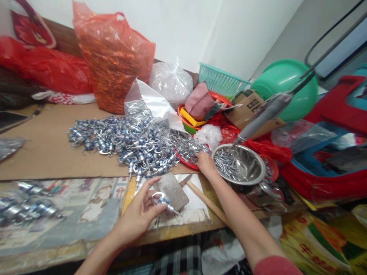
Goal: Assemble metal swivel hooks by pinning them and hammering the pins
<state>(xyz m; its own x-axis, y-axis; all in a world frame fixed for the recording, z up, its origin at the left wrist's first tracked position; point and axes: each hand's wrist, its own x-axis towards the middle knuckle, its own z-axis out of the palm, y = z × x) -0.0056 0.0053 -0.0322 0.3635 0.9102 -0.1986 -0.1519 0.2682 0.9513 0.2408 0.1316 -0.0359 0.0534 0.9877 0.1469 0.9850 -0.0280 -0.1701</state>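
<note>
In my left hand (140, 212) is a silver expansion hook bolt (163, 199) with a blue band, gripped between thumb and fingers above a grey metal block (173, 191). My right hand (205, 162) reaches into a heap of small shiny metal pieces (189, 147) on a red tray (189, 164). Its fingers are bent together at the heap, and whatever they pinch is hidden. Left of the heap spreads a big pile of similar hook bolts (134, 141) with blue bands. A hammer (208, 202) with a wooden handle lies between the block and my right forearm.
A steel bowl (255, 172) of nails or pins stands right of my right hand, with a grey-handled rod (263, 112) slanting above it. More hook bolts (28, 206) lie at left. Behind are a filled orange bag (114, 57), a teal basket (223, 80) and a green basin (286, 84).
</note>
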